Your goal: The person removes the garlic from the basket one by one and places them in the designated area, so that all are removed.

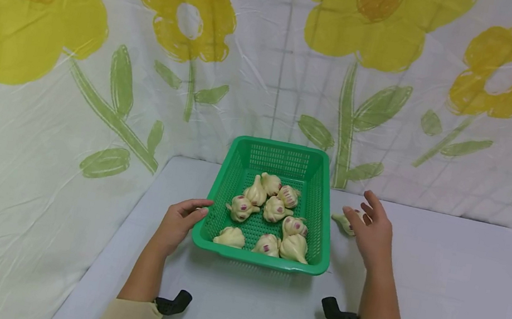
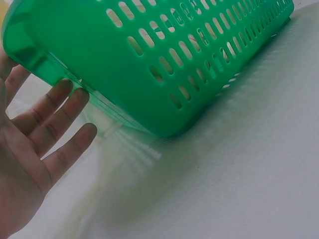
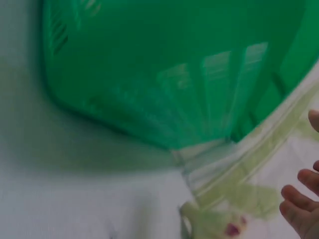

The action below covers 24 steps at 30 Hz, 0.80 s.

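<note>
A green plastic basket [image 1: 259, 260] with slotted walls holds several garlic bulbs [image 1: 274, 209], cream with purple patches. My left hand [image 1: 180, 224] is at the basket's left side, fingertips right at its rim. In the left wrist view, the fingers [image 2: 55, 124] are spread and fairly straight beside the green wall [image 2: 114, 74]. Right of the basket, my right hand [image 1: 373, 237] hovers with loosely bent fingers over a single garlic bulb [image 1: 348, 226] on the table, partly hiding it. The right wrist view shows this bulb [image 3: 229, 226] at the bottom edge, apart from the fingertips [image 3: 296, 199].
The basket stands on a table with a white cover [image 1: 458, 289]. Behind and to the left hangs a white curtain [image 1: 256, 97] printed with yellow flowers, close to the basket's far end. A black wrist mount [image 1: 337, 312] juts inward from the right cuff, another [image 1: 173, 304] from the left.
</note>
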### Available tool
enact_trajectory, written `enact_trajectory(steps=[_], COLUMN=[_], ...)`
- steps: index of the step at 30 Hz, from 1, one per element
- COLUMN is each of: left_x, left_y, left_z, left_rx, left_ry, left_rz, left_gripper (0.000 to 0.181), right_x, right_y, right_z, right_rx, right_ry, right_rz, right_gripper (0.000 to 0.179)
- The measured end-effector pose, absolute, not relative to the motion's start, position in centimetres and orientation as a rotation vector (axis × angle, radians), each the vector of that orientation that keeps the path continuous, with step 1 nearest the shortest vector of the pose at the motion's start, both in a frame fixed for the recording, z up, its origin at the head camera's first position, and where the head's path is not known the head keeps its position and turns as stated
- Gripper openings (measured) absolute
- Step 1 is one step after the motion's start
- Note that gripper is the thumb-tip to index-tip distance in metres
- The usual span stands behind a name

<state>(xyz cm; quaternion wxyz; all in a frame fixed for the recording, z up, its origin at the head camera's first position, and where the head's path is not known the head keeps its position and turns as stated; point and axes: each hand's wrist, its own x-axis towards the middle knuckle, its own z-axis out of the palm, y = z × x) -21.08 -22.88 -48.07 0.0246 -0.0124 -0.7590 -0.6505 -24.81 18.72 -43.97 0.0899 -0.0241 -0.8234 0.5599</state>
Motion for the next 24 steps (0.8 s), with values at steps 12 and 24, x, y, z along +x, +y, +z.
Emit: enact_trajectory(steps=[12,24], left_x=[-21.3,-21.1], left_y=[-23.0,-22.8], left_z=[-48.5,-48.2], left_rx=[-0.056,-0.056], left_ry=[-2.333,-2.339], left_rz=[-2.005,-2.011], left_gripper=[0.036,0.034], right_x=[-22.8,-21.9], right_y=[12.4,7.4], right_z=[-41.5,-42.1], right_rx=[0.371,0.679], right_ry=[-2.454,-2.675], right_rz=[1.63,1.579], right_gripper=[0.068,0.064])
